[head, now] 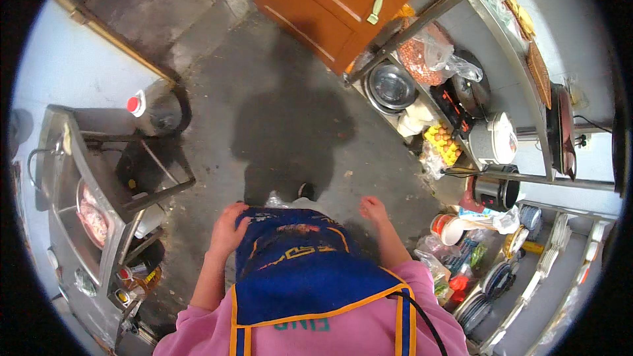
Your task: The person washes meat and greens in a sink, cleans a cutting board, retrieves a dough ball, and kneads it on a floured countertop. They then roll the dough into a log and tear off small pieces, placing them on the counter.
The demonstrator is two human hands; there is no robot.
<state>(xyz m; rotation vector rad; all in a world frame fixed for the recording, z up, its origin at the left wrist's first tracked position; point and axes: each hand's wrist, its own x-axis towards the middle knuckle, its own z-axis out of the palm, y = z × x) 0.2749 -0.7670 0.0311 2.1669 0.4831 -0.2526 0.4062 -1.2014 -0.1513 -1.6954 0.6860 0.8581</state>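
Note:
My left hand hangs at the left edge of a blue apron with yellow trim, its thumb apart from its fingers. Whether it touches the cloth is unclear. On the other side, my right hand is held out over the floor, fingers loosely curled, with nothing visible in it. Between and ahead of the hands lies the grey concrete floor, darkened by my shadow. The toe of a dark shoe shows just past the apron.
At left stands a metal sink with a bowl of raw meat. A large jug with a red cap is beyond it. An orange-brown door is ahead. Right-hand shelves hold an egg tray, a rice cooker and plates.

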